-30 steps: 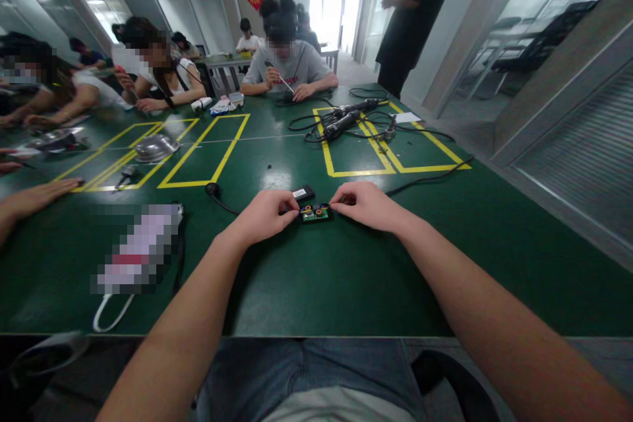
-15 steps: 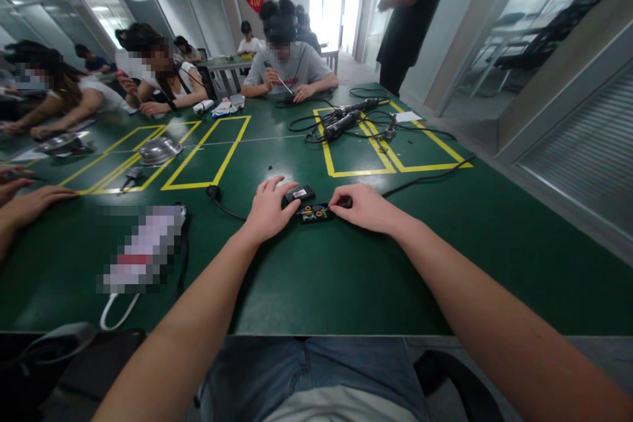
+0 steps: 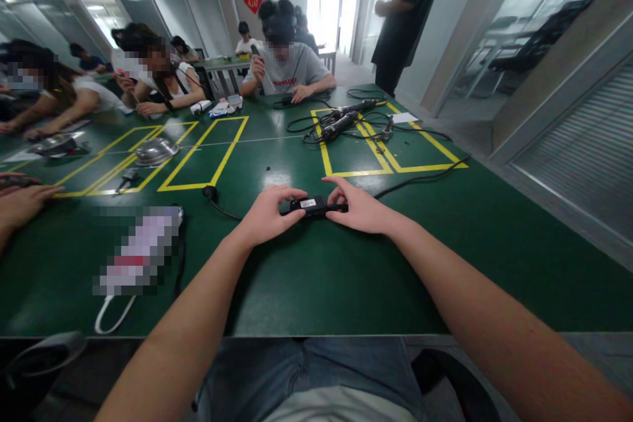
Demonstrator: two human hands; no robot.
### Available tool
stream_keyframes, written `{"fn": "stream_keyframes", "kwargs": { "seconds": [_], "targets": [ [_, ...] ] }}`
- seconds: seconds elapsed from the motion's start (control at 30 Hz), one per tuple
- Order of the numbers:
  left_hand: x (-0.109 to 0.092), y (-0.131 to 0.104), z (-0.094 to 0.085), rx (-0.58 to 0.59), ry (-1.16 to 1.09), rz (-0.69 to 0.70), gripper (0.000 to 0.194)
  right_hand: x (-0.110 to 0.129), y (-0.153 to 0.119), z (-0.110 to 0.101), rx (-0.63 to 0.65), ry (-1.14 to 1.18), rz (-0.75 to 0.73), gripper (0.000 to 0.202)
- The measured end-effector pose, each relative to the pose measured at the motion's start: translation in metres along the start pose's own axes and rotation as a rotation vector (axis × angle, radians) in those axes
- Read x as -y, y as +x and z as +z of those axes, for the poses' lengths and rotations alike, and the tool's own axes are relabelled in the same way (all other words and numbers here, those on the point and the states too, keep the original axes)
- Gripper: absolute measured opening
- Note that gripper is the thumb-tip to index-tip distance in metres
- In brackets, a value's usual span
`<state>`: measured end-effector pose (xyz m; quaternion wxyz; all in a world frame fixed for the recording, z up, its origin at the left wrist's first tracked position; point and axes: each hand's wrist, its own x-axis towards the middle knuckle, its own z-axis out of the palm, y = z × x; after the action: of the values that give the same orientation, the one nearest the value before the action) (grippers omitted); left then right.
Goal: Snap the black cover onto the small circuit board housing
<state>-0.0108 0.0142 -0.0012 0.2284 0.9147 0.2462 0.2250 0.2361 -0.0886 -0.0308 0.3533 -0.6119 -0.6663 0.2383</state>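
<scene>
A small black cable box [image 3: 312,204] with a ribbed lid and a white label lies low over the table between my hands. My left hand [image 3: 271,214] holds its left end, thumb in front and fingertips behind. On the other side, my right hand [image 3: 359,206] has thumb and curled fingers around the box's right end, where the cable joins, with the index finger stretched out above. The lid now covers the box's inside parts. A black cable [image 3: 422,178] runs off to the right; another lead ends in a black plug [image 3: 210,193] left of my left hand.
A blurred phone-like object [image 3: 141,247] with a white strap lies at left on the green table [image 3: 316,290]. Metal bowls [image 3: 157,151], yellow tape frames and black tools with cords [image 3: 346,120] lie farther off. A person opposite [image 3: 287,72] holds a screwdriver; another person's hands [image 3: 30,201] rest at far left.
The ribbed lid has moved from behind the open box onto it, covering the coloured parts inside. My left hand has carried it there; my right index finger has lifted and stretched out.
</scene>
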Motion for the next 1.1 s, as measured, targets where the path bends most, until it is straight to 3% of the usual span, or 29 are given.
{"fn": "stream_keyframes", "kwargs": {
  "seconds": [0.1,0.23,0.63,0.77,1.1],
  "targets": [
    [0.000,0.000,-0.002,0.097,-0.043,0.030,0.036,0.002,0.000,0.000,0.025,-0.051,-0.026,0.055],
    [0.002,0.001,0.001,0.106,-0.049,0.008,0.038,0.008,0.000,0.001,0.007,-0.131,-0.030,0.030],
    [0.006,0.002,0.004,0.133,-0.090,-0.080,0.042,0.004,0.002,-0.001,0.014,-0.082,-0.026,0.030],
    [0.005,0.003,0.005,0.141,-0.100,-0.108,0.043,0.002,0.002,-0.004,0.033,-0.067,-0.025,0.038],
    [0.002,0.003,0.007,0.022,-0.157,-0.123,0.051,0.003,0.001,-0.005,0.047,-0.061,-0.011,0.060]
  ]
}}
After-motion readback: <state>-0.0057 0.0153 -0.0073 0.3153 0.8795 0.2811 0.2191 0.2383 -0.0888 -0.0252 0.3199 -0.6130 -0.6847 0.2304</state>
